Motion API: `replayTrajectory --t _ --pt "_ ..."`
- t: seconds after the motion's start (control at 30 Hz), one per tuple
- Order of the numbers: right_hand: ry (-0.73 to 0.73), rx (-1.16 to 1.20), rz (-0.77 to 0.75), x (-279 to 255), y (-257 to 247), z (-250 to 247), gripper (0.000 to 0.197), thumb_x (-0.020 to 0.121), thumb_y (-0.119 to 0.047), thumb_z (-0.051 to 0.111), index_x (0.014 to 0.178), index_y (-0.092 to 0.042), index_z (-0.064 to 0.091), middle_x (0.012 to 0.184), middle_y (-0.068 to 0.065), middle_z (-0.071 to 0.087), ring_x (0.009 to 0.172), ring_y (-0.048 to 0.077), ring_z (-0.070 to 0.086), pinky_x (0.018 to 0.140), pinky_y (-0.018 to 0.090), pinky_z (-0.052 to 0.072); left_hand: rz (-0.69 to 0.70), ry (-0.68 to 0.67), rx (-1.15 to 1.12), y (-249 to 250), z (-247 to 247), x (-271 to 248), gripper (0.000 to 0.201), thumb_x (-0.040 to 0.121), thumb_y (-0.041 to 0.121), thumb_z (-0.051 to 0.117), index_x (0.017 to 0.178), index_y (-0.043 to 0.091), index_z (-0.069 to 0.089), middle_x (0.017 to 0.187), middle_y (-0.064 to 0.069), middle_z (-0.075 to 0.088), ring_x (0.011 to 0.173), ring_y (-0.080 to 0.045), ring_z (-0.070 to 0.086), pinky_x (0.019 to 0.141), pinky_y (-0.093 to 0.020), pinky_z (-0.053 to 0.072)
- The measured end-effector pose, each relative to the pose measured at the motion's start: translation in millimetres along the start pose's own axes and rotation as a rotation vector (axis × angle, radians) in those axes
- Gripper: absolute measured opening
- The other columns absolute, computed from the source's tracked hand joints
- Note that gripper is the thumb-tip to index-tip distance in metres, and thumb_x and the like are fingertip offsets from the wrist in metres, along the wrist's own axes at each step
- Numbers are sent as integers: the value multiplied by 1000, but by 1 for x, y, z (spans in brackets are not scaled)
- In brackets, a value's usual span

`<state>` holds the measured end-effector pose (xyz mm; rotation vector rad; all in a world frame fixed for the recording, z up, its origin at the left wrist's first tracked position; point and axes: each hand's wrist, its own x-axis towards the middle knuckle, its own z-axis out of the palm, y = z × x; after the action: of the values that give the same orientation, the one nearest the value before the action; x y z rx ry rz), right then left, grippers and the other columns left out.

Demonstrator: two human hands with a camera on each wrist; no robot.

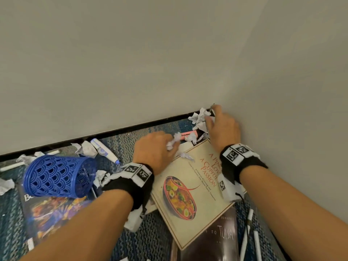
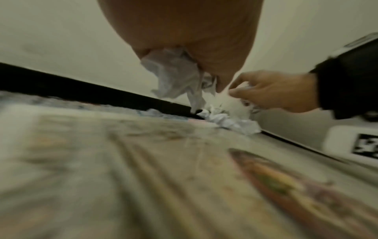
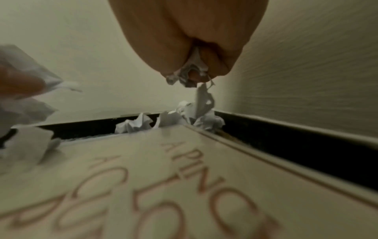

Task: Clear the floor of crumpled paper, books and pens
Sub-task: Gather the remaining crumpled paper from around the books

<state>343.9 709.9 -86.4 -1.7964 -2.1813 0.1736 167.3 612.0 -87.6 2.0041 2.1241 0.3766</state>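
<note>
While both arms reach into the corner where 2 walls meet, the left hand is curled tight around a wad of crumpled paper, white scraps poking out past the knuckles, and the left wrist view confirms it: paper bunched inside the fist. Over on the other side, the right hand is down in the very corner, fingers bent into a pile of crumpled paper against the black baseboard; the right wrist view shows a scrap pinched between its fingertips, with more wads lying loose along the baseboard below.

Under both wrists lies a cream cookbook with a bowl of food on its cover, flat on the blue carpet, its far corner aimed at the wall corner. A dark book reading "TULSA" sits partly under the cookbook's near edge. A pink highlighter lies between the 2 hands, just beyond the cookbook.

Off to the left, a blue lattice basket lies tipped on its side, resting on another colourful book. Behind it, a white marker with a blue tip lies on the carpet, touching a paper wad near the baseboard. White pens lie on the carpet by the right forearm, and more paper scraps dot the far left.
</note>
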Motion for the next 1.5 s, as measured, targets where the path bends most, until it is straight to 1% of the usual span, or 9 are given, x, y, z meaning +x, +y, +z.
replayTrajectory --t 0.13,0.33,0.53,0.7,0.87,1.03,1.13,1.27,1.5 --pt "-172 -49 145 11 -15 22 61 91 -56 46 136 -16 35 129 16 38 111 34 47 86 43 45 -28 -202 -77 26 20 -3 52 81 76 45 94 26 49 84 6 58 73 -16 55 60 -29 40" --pt "-346 -106 170 18 -18 41 49 93 -48 49 135 -25 40 143 12 32 127 36 32 100 51 40 14 -235 -37 31 35 -7 48 94 55 43 133 31 31 113 -3 58 96 -28 62 72 -36 48" --pt "-361 -107 -6 29 -9 23 23 89 -25 59 107 -11 63 113 13 63 105 30 58 88 35 46 -27 -234 -4 26 28 -5 25 98 27 47 122 26 40 119 -8 41 93 -28 59 65 -34 42" --pt "-56 222 82 28 -10 -12 13 78 -24 69 83 -15 61 86 10 64 79 25 61 65 30 50 -79 -223 -38 21 29 -1 36 94 51 49 115 22 52 120 -6 39 107 -25 50 74 -35 45" --pt "72 226 -21 11 -2 -28 21 81 -14 67 98 -16 55 106 3 47 85 15 48 64 14 34 -89 -183 -39 25 28 8 34 94 43 53 117 18 58 123 -4 39 118 -25 38 88 -39 49" --pt "-280 -97 -241 -8 15 -9 81 84 -2 61 149 -28 22 160 3 9 119 27 52 89 31 46 44 -137 -99 34 30 15 58 89 1 56 139 20 33 150 -2 20 119 -27 40 91 -40 50" --pt "-575 -325 -335 -5 21 -3 122 71 -6 79 151 -31 -9 158 -3 -23 133 27 39 102 36 43 167 -248 42 43 28 20 83 90 1 54 152 33 9 160 7 -1 124 -28 35 91 -40 52" --pt "-608 -445 -368 1 20 1 92 77 -16 75 150 -20 19 157 7 16 136 31 32 110 40 36 156 -236 105 48 30 18 55 93 9 51 143 19 30 145 -1 33 125 -28 35 92 -40 51" --pt "-442 -445 -268 3 7 -20 32 92 -14 52 123 -5 52 115 15 56 101 29 58 81 34 48 143 -143 79 46 28 6 31 96 9 46 127 17 43 129 -2 44 116 -26 40 80 -32 48"
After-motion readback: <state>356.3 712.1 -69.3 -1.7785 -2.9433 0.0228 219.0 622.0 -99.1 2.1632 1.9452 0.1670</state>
